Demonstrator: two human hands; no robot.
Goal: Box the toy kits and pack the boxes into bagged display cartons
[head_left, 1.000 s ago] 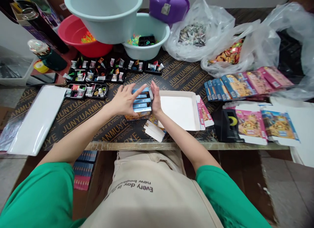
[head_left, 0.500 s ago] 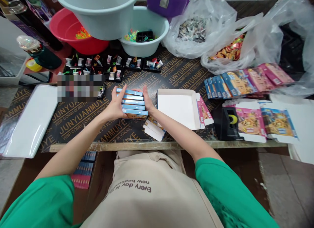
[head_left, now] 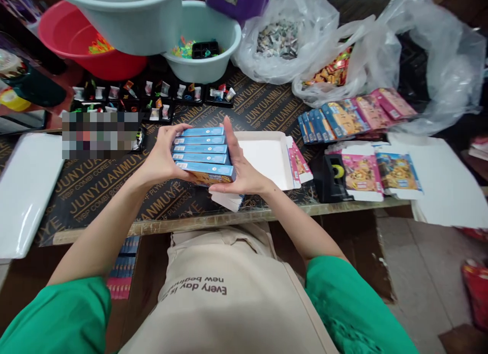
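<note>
Both my hands grip a stack of several flat blue boxes point(head_left: 202, 153), held edge-on just above the table's front part. My left hand point(head_left: 162, 158) clasps the stack's left end, fingers curled over the top. My right hand point(head_left: 238, 163) presses against the right end with the thumb under the stack. Right of the stack lies an open white carton tray point(head_left: 267, 155) with pink printed flaps. Some folded white card pieces point(head_left: 229, 200) lie under my right wrist.
Black trays of small toys point(head_left: 152, 97) sit behind the stack, with basins point(head_left: 198, 43) and plastic bags point(head_left: 282, 38) farther back. More blue and pink boxes point(head_left: 351, 115) fan out at the right, beside a black tape dispenser point(head_left: 331, 173) and flat cartons point(head_left: 381, 173). A white sheet point(head_left: 23, 186) lies left.
My hands have closed on the two ends of the stack of blue boxes and lifted it off the table, toward me. The view has shifted right.
</note>
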